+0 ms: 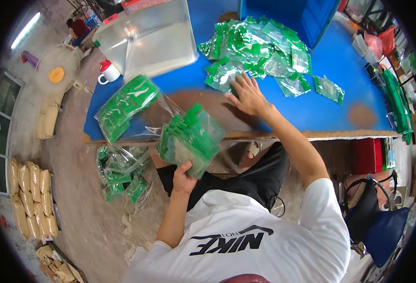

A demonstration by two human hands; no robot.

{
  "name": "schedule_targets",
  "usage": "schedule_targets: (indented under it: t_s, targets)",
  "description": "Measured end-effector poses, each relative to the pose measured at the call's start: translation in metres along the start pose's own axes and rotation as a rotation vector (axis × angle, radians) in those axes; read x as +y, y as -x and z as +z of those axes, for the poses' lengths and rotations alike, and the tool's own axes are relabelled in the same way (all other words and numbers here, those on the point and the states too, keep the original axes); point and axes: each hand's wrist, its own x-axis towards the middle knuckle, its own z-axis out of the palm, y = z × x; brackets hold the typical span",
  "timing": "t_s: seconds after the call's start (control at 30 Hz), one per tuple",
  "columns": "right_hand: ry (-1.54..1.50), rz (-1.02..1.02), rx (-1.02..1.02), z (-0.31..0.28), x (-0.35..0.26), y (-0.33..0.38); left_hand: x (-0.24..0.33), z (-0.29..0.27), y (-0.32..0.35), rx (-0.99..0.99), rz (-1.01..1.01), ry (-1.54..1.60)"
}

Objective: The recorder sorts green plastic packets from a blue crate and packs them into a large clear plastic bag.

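Note:
Low in front of the table's edge, my left hand point(184, 180) is closed around a stack of green and clear plastic packets point(191, 139), thumb on top. Above the blue table point(307, 115), my right hand point(252, 96) has its fingers stretched out at the near edge of a heap of similar packets point(245, 45). Its fingertips are at a packet point(219, 75) there; whether they press on it is hard to tell. One packet point(329, 88) lies apart to the right of the heap. A large clear bag with green packets point(130, 106) sits on the table's left part.
A translucent plastic bin point(158, 42) stands at the back left, beside a white mug with a red lid point(108, 72). A blue crate point(288, 16) is behind the heap. Clear bags of green packets point(123, 177) hang or lie below the table's left edge. A fan point(57, 70) stands far left.

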Motion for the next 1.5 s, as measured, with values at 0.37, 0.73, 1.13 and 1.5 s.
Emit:
schedule_targets:
  t_s: [0.37, 0.73, 1.13, 1.5]
  targets:
    - [-0.109, -0.015, -0.006, -0.014, -0.071, 0.071, -0.012, -0.050, -0.014, -0.317, -0.093, 0.144]
    - [-0.257, -0.245, -0.007, -0.009, -0.032, 0.051, -0.010, -0.033, -0.003, -0.176, -0.047, 0.023]
    - [0.210, 0.345, 0.193, -0.041, 0.067, 0.108, 0.024, 0.016, -0.032, -0.342, -0.034, -0.032]
    - [-0.895, 0.144, 0.004, -0.042, -0.046, 0.038, 0.048, 0.118, -0.124, -0.729, 0.667, -1.455]
